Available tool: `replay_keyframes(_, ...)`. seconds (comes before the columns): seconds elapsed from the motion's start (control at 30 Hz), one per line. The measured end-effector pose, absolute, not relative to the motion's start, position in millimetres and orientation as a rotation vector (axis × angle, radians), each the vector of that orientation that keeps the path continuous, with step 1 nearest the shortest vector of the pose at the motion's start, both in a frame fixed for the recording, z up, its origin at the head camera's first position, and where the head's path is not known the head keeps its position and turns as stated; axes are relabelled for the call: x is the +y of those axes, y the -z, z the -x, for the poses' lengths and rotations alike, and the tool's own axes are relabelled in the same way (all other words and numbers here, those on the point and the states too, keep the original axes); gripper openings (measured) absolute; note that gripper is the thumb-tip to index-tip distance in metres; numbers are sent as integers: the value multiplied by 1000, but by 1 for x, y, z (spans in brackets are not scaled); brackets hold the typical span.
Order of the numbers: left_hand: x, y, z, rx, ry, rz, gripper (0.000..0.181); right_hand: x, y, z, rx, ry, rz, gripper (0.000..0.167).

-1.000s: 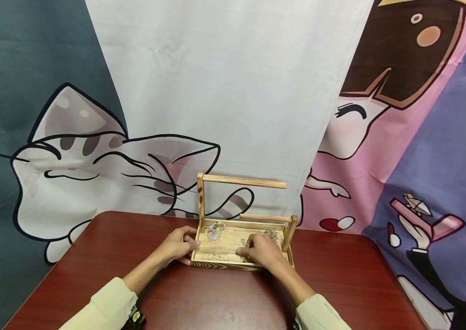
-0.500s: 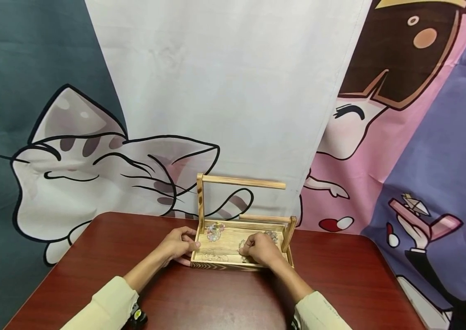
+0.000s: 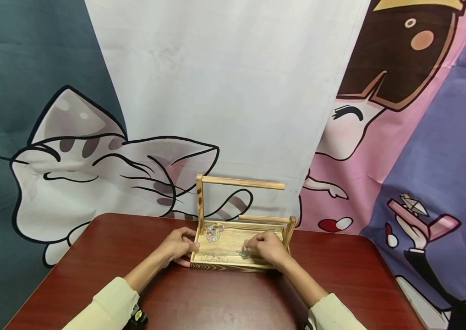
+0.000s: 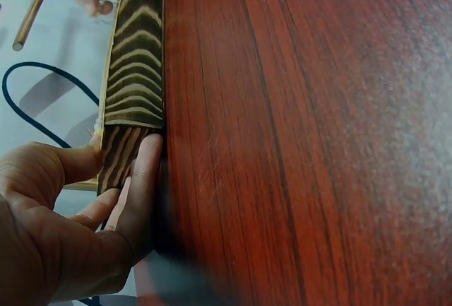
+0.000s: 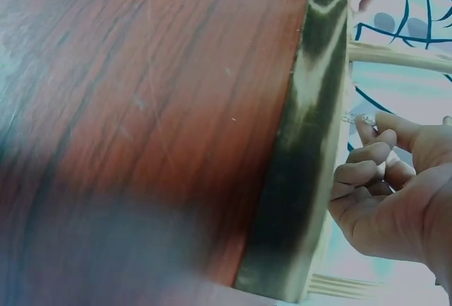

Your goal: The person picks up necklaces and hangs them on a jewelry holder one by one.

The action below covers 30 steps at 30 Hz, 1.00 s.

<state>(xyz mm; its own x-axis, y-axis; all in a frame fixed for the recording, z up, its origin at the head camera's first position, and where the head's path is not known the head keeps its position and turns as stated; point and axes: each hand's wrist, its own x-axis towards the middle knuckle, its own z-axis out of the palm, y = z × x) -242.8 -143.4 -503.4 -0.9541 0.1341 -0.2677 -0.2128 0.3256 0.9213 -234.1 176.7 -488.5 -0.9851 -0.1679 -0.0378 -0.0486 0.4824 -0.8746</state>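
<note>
A light wooden tray with upright posts and round bars, like a jewelry stand (image 3: 224, 247), sits on the table. My left hand (image 3: 177, 245) grips its left end, the thumb over the rim and the other fingers along the outside, as the left wrist view shows. Over the tray's right half, my right hand (image 3: 270, 247) pinches part of a fine beaded chain (image 3: 244, 253) between thumb and fingertips. The chain hangs or lies just below the fingertips; which of these I cannot tell. In the right wrist view only a small clear, silvery bit of the chain (image 5: 360, 118) shows at the fingertips.
A colorful beaded piece (image 3: 213, 233) lies at the tray's back left. A thin chain (image 3: 214, 259) lies along its front left. One bar (image 3: 243, 182) runs high from the left post, a lower bar (image 3: 263, 218) from the right. A printed cloth (image 3: 233, 91) hangs behind the table.
My right hand has shifted a little to the right, and more of the chain shows below its fingertips. It now covers the pile at the tray's back right. The left hand stays put.
</note>
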Motion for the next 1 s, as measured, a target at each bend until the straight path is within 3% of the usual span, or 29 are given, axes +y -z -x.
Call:
replay_keyframes(0.73, -142, 501, 243, 2286, -1661, 89, 50, 195, 439, 220, 2591, 1658, 65, 18)
replay_keyframes(1.0, -143, 500, 244, 2286, -1647, 92, 50, 208, 423, 226, 2629, 1623, 27, 27)
